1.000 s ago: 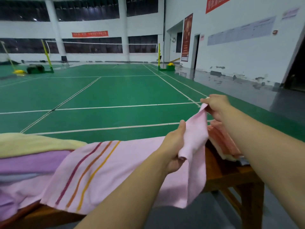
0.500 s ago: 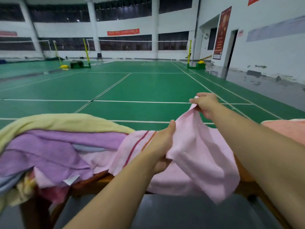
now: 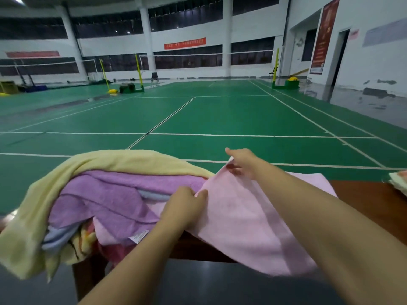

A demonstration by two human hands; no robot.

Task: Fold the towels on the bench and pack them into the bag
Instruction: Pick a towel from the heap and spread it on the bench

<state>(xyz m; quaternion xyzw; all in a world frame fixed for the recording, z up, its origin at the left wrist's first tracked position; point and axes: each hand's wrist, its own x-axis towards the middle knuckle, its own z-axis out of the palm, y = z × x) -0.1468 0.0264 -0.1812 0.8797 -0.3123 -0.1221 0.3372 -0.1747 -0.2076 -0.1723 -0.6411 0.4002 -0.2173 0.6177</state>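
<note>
The left hand point(image 3: 186, 208) is gripping the near left edge of the pink towel point(image 3: 248, 219), fingers curled over the fabric and thumb lying along the fold. The right hand point(image 3: 241, 161) is pinching the far corner of the same towel between thumb and fingers, holding that corner just above the bench point(image 3: 365, 201). Between the two hands the towel's left edge is running as a straight line, and the rest of the cloth is lying doubled over across the bench top, its near part hanging down past the front edge.

Just left of the hands, a heap of unfolded towels is sitting on the bench: a purple towel point(image 3: 110, 201) touching the pink one, a yellow towel point(image 3: 123, 160) draped over the top and down the left side, and blue and patterned cloth poking out beneath. A white care label point(image 3: 138, 235) is showing at the purple towel's lower edge. At the far right edge, a small stack of folded towels point(image 3: 399, 181) is resting on the bench, well apart from the pink one. Beyond lies a green court point(image 3: 220, 115) with white lines.
</note>
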